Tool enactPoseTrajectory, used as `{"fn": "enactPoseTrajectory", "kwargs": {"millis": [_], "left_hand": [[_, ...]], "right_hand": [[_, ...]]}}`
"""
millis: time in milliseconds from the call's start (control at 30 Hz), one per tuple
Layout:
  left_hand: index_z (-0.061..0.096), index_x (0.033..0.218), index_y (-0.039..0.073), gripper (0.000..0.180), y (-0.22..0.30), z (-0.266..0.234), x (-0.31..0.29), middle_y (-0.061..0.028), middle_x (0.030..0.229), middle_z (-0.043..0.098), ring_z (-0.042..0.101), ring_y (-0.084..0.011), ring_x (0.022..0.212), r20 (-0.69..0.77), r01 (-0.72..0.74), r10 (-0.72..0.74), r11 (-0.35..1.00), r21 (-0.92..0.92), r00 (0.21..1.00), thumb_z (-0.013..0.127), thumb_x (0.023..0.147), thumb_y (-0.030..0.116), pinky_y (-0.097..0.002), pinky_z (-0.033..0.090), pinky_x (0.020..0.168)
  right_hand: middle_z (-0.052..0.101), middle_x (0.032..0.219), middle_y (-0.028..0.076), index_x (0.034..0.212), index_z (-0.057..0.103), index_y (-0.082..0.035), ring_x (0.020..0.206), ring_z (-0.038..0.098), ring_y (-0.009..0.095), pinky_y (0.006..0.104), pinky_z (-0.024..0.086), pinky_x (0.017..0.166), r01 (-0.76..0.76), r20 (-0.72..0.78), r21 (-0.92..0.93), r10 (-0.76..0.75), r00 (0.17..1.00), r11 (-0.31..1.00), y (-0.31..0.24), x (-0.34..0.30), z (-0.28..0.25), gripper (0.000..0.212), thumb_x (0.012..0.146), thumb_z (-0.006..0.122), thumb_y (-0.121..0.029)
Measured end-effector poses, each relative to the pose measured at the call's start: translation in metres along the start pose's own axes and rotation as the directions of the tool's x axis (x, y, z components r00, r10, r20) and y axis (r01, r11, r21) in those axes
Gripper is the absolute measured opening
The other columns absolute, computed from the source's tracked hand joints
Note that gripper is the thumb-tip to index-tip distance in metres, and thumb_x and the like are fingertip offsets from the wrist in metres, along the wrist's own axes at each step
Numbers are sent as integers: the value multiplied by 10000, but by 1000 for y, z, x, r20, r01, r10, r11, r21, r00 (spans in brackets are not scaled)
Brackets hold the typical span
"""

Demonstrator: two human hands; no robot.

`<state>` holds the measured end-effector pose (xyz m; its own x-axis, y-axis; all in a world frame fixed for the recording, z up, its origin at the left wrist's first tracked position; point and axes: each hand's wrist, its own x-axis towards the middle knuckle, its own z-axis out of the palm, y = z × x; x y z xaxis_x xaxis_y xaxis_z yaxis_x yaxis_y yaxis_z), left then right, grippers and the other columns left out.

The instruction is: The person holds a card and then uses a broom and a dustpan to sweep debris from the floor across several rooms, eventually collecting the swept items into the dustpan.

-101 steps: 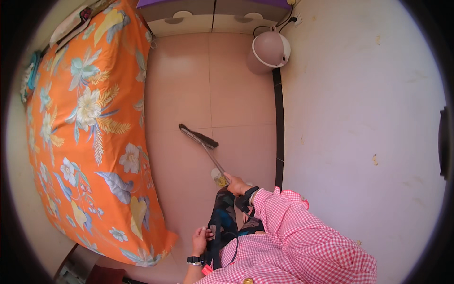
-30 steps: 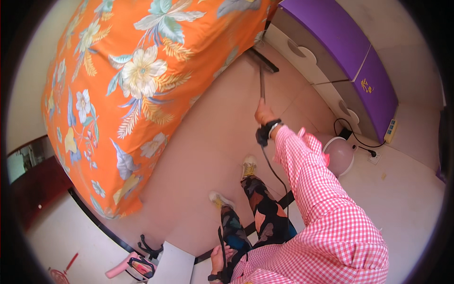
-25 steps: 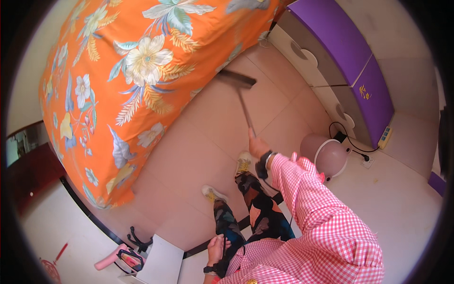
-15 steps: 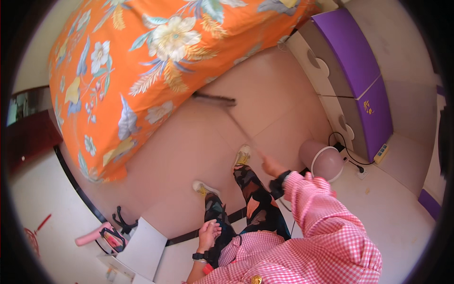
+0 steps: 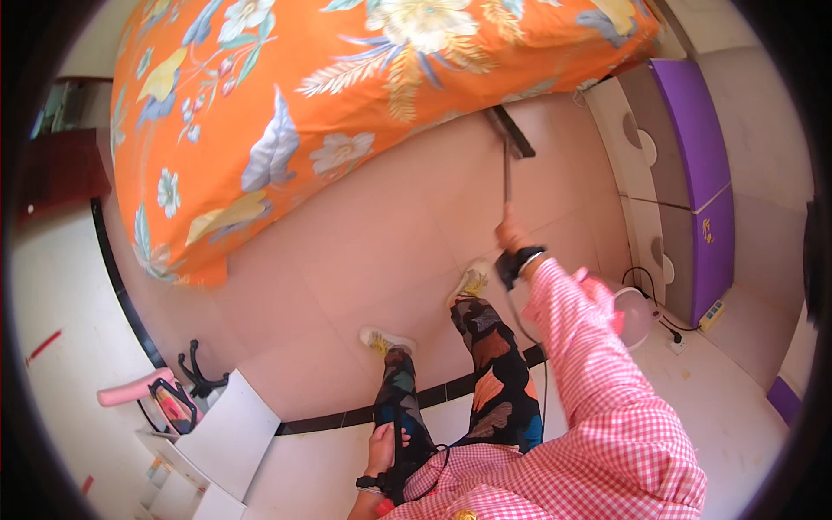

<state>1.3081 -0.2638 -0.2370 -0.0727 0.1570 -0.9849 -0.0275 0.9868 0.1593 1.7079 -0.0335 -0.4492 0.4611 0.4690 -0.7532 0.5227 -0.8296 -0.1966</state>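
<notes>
We judge that a sweeping stroke along the bed is in hand. The broom has its head on the floor, one end at the cover's hem; whether it reaches under, we cannot tell. Our right hand has its fingers closed round the handle. Our left hand hangs half curled beside a black strap; we cannot tell if it grips it. A further stroke would call for a firm grip and a flat head, clear of the cloth. Our sleeve partly hides the bin, and we see nothing of its contents. The drawers look shut. The white shelf holds a pink item.
</notes>
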Motion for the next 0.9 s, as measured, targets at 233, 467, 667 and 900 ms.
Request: {"fn": "enactPoseTrajectory", "kwargs": {"millis": [233,467,667,900], "left_hand": [[484,925,-17,256,-34,-43,4,-91,759,544,556,-176,644,-2,-9,8,987,-158,1000,457,827,218,-271,469,575],[483,905,1,225,-54,-76,0,-79,734,537,551,-173,620,-21,-84,81,956,-282,996,459,828,212,-282,469,572],[471,901,3,207,-63,-99,-2,-91,745,541,554,-174,622,24,-54,71,901,-430,997,417,845,194,-294,479,589],[482,828,2,200,-92,-111,13,-84,713,537,545,-171,588,62,-116,187,804,-584,980,415,845,189,-280,466,537]], "right_hand": [[521,876,289,1272,-36,-61,839,526,374,398,410,744,194,303,-59,-167,938,979,-86,-146,145,710,715,404,-28],[523,911,262,1281,74,-86,862,516,372,394,410,741,430,496,-167,-302,814,887,-146,-225,202,666,703,397,-19],[513,842,285,1255,223,-135,798,502,389,429,395,719,647,506,-99,-522,687,756,-76,-237,152,642,658,426,-13],[451,507,131,1013,414,-86,326,403,245,366,333,311,-285,461,465,45,886,838,36,-137,40,294,794,423,-281]]}}
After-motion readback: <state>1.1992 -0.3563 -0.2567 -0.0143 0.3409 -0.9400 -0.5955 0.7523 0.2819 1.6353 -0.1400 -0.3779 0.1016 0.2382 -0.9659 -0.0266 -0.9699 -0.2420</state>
